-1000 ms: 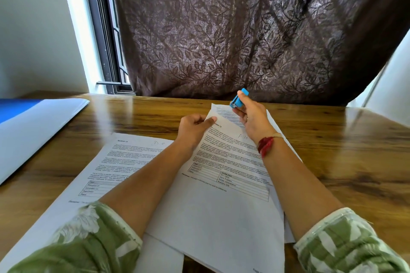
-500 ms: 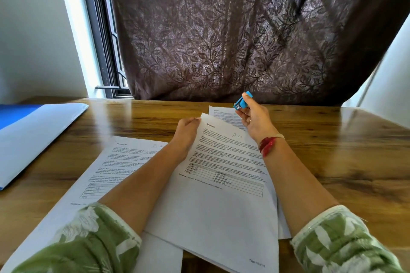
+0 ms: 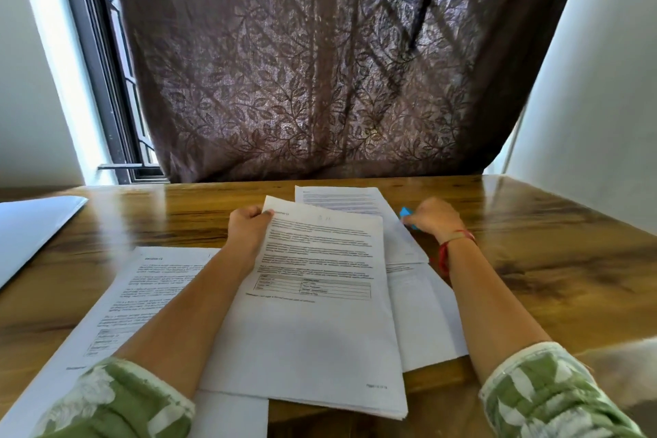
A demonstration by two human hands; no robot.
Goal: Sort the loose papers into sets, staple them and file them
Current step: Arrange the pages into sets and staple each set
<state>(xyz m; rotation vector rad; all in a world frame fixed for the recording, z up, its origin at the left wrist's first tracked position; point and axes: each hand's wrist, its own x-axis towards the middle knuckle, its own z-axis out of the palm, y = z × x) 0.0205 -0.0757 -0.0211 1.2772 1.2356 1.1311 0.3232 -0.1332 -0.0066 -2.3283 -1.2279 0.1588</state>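
Observation:
A set of printed papers (image 3: 313,313) lies in front of me on the wooden table (image 3: 554,260). My left hand (image 3: 249,228) grips its top left corner. My right hand (image 3: 432,219) is low at the table to the right of the papers, curled around a small blue stapler (image 3: 405,213), of which only a tip shows. More printed sheets (image 3: 341,199) lie under and behind the set. Another printed sheet (image 3: 142,288) lies to the left, partly under my left forearm.
A white folder (image 3: 32,228) lies at the table's left edge. A brown patterned curtain (image 3: 320,64) hangs behind the table's far edge, with a window frame (image 3: 103,82) to its left. Bare wood shows on the right side of the table.
My right hand moved the blue stapler down and to the right, from above the papers' top edge to the table beside them. My left hand kept hold of the set's corner.

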